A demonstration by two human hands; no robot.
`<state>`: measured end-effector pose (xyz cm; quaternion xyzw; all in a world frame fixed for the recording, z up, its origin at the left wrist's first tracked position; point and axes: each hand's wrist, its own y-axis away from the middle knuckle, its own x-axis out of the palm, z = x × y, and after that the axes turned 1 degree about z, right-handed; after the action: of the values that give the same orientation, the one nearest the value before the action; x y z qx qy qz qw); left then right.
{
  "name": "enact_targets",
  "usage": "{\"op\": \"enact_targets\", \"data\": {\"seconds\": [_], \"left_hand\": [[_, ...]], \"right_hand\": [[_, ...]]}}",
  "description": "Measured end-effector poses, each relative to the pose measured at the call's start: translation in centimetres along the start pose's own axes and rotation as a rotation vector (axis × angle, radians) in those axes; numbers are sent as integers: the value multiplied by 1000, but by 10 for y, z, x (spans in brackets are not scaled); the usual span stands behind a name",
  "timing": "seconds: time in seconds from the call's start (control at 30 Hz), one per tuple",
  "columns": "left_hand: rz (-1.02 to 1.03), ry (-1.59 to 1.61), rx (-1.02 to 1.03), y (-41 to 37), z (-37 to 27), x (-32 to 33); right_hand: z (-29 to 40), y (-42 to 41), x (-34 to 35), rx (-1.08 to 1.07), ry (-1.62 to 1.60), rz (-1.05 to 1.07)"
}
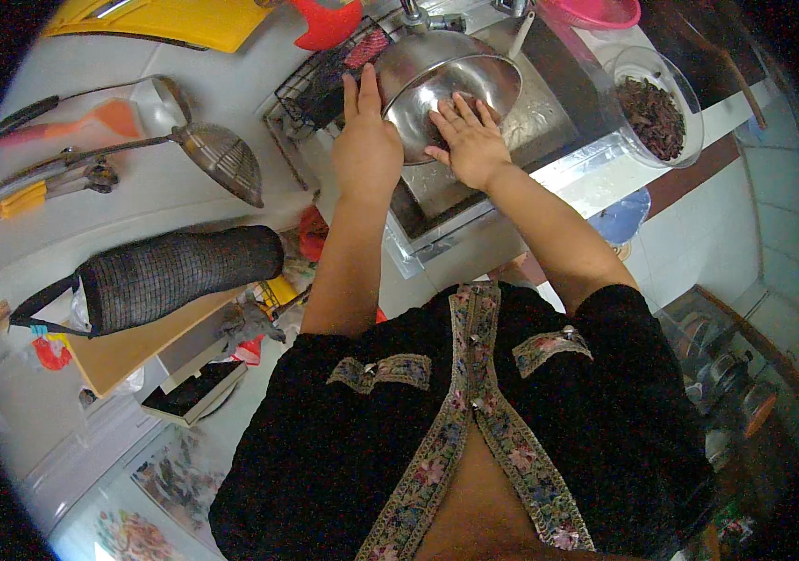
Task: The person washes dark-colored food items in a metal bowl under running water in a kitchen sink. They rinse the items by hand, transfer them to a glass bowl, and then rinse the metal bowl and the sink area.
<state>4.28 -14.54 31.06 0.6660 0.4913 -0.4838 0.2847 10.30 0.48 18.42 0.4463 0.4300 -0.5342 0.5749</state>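
A shiny steel mixing bowl point(427, 66) is tilted over the sink below the tap point(412, 12), its opening facing me. My left hand point(368, 151) is at the bowl's left side, two fingers stretched along its outside and the thumb near the rim. Inside the opening lies my right hand point(473, 144), palm down with fingers spread, over some dark content at the bottom that it mostly hides. A clear bowl of dark brown strips point(652, 119) stands on the counter to the right.
A black wire rack point(329, 77) with a pink scrubber point(366, 49) adjoins the sink's left side. A pink plastic basket point(599, 10) is at the back right. A skimmer point(221, 158) and other utensils hang on the left wall. A light-handled utensil point(523, 35) leans behind the bowl.
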Motion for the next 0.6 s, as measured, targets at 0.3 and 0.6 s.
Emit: {"op": "enact_targets", "data": {"seconds": [0.3,0.6], "left_hand": [[-45,44,36,-1,6,5],[-7,74,-1,-2,11,7]], "right_hand": [[5,-11,6,28,-27,-77],[18,-8,5,-94,-195,42]]}}
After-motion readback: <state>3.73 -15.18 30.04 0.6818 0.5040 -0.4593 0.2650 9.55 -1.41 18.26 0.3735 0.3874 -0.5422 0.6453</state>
